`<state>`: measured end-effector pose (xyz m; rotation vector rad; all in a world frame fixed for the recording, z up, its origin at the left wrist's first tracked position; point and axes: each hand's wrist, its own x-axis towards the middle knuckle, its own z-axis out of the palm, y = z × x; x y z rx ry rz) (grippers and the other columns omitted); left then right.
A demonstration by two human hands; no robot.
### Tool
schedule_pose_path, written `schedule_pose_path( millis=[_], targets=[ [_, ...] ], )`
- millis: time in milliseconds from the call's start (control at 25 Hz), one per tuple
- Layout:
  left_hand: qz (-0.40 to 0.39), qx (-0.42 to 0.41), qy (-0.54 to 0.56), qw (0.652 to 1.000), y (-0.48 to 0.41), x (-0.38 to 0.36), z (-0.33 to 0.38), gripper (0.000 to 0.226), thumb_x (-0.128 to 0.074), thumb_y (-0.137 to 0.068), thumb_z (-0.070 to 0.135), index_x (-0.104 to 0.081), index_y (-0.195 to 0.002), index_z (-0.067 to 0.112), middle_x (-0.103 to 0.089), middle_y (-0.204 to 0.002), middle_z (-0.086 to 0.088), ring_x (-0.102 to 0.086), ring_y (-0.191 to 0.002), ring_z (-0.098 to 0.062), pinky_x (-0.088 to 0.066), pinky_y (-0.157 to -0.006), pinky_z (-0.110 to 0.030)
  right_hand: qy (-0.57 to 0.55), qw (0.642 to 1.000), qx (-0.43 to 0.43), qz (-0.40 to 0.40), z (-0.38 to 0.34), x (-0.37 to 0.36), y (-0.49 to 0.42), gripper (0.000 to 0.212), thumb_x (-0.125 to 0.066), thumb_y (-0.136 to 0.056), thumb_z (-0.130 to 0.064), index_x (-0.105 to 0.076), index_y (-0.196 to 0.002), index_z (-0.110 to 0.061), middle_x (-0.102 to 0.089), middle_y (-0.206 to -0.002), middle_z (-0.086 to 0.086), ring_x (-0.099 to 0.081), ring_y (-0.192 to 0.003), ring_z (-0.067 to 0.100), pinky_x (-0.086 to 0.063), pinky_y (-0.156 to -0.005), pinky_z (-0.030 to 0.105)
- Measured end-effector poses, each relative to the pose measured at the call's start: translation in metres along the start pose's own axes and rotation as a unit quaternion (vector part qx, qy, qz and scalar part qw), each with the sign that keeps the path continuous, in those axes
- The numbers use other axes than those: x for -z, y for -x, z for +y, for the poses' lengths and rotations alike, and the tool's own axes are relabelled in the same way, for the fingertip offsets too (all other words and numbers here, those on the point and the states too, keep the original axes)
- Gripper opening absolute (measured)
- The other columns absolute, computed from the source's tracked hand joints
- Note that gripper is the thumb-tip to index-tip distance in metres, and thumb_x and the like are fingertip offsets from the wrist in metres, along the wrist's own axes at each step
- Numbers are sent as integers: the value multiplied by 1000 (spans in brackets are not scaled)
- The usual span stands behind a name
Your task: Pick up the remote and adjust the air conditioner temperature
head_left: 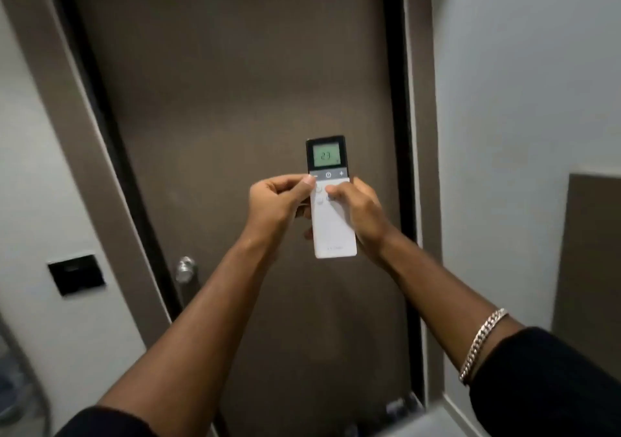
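From the head camera I see my left hand [280, 201] and right hand [358, 211] both wrapped around the white remote [332, 201], held upright in the air at chest height, the left thumb on the minus key and the screen reading 23. Behind it stands a brown door [235, 84] with a round metal knob [185, 268], pale walls [521, 67] on either side and a black wall plate [76, 274] at left.

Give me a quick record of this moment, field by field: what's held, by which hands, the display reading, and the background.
held: remote, upright, screen at top
left hand: grips the remote's left edge, thumb at the minus button
right hand: grips the right edge, thumb over the round buttons
display: 23
background: brown door, closed, with knob
wall: black panel left of the door
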<state>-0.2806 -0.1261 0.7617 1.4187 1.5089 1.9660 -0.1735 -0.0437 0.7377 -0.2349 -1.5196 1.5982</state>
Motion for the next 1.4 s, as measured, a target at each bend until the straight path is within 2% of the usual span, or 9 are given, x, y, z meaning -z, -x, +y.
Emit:
schedule_pose_path(
  millis=[120, 200, 280, 440, 560, 760, 1000, 1280, 1400],
  targets=[
    [-40, 102, 11, 994, 24, -46, -76, 20, -64, -86, 10, -69, -99, -4, -74, -95, -20, -70, -84, -32, -58, -78, -43, 89, 987, -81, 108, 59, 65, 44, 24, -58, -94, -19, -59, -113, -4, -70, -100, 15, -69, -83, 26, -59, -67, 34],
    [-81, 173, 15, 981, 52, -85, -139, 13, -65, -86, 12, -71, -92, 4, -78, -81, -4, -74, -77, -19, -59, -65, -29, 120, 969, -140, 163, 105, 113, 85, 24, -60, -93, -24, -62, -113, -11, -72, -101, 8, -70, -83, 18, -56, -63, 25],
    [-119, 244, 12, 962, 89, -127, -202, 9, -64, -87, 13, -72, -88, 11, -78, -78, 2, -75, -74, -14, -57, -59, -23, 127, 945, -212, 214, 154, 161, 129, 27, -60, -94, -26, -62, -117, -13, -72, -110, 9, -71, -87, 19, -57, -67, 27],
    [-192, 384, -3, 903, 192, -219, -337, 11, -64, -87, 12, -74, -93, 11, -77, -94, -9, -74, -85, -24, -60, -74, -36, 152, 871, -334, 325, 256, 258, 243, 30, -63, -93, -21, -63, -119, -6, -70, -119, 15, -68, -93, 23, -56, -74, 31],
    [-267, 435, -35, 859, 274, -273, -425, 19, -64, -87, 12, -71, -103, 6, -74, -96, -7, -73, -77, -18, -60, -64, -24, 198, 815, -407, 363, 329, 315, 328, 41, -65, -91, -22, -54, -128, -6, -65, -129, 16, -67, -108, 30, -56, -93, 45],
    [-369, 469, -94, 797, 389, -333, -541, 17, -67, -85, 20, -72, -96, 9, -74, -93, -4, -73, -78, -17, -60, -71, -28, 233, 726, -493, 419, 433, 379, 444, 45, -64, -91, -20, -45, -132, -9, -60, -135, 15, -65, -113, 30, -55, -92, 37],
    [-427, 443, -181, 767, 461, -360, -618, 17, -73, -80, 17, -76, -91, 6, -76, -91, -12, -72, -79, -25, -60, -79, -37, 273, 639, -553, 460, 507, 402, 509, 38, -66, -89, -19, -55, -124, -5, -66, -128, 16, -64, -114, 33, -53, -97, 48],
    [-500, 335, -221, 768, 473, -363, -629, 12, -65, -83, 3, -75, -90, 3, -76, -101, -15, -72, -89, -25, -47, -63, -10, 335, 588, -567, 469, 524, 406, 517, 36, -74, -82, -16, -63, -113, -5, -72, -118, 12, -68, -107, 27, -50, -85, 28],
    [-489, 342, -221, 771, 467, -352, -617, 18, -64, -85, 9, -73, -101, 4, -74, -104, -13, -66, -85, -14, -43, -66, -4, 361, 577, -579, 449, 518, 403, 512, 37, -73, -83, -18, -61, -115, -5, -71, -118, 15, -67, -109, 30, -53, -90, 35]
  ],
)
